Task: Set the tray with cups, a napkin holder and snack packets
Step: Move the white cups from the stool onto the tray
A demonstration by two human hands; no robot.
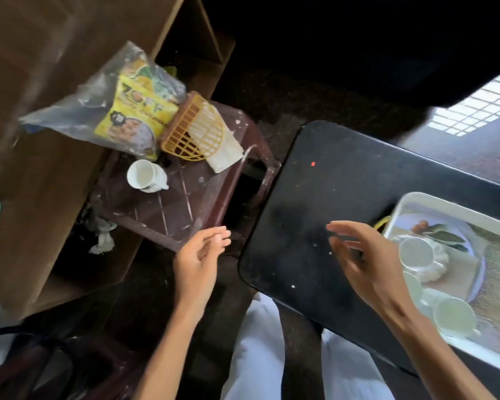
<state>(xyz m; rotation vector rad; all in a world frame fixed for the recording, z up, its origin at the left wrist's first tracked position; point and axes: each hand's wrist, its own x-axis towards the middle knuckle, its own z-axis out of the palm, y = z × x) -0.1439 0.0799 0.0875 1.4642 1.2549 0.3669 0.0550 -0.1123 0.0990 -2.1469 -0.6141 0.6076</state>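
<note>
While the room behind stays very dark, I see a black table [315, 203] at the right and a low brown plastic stool [168, 203] at the left, with brown wooden furniture [49, 145] beside the stool and a bright window grille [474, 111] at the far right; on the table lies one white tray [416, 202], and I count three white cups in it, one [416, 253] on a plate [451, 226], one [412, 283] partly hidden by my wrist, one [455, 317] nearest to me; on the stool I count one more white cup [145, 176], one yellow napkin holder [192, 129] with white napkins, lying on its side, and one clear bag of snack packets [122, 102], the number inside I cannot tell; my left hand [198, 259] hangs released near the stool edge, fingers loosely curled, holding nothing; my right hand [367, 264] is spread and empty above the table, just beside the tray.
</note>
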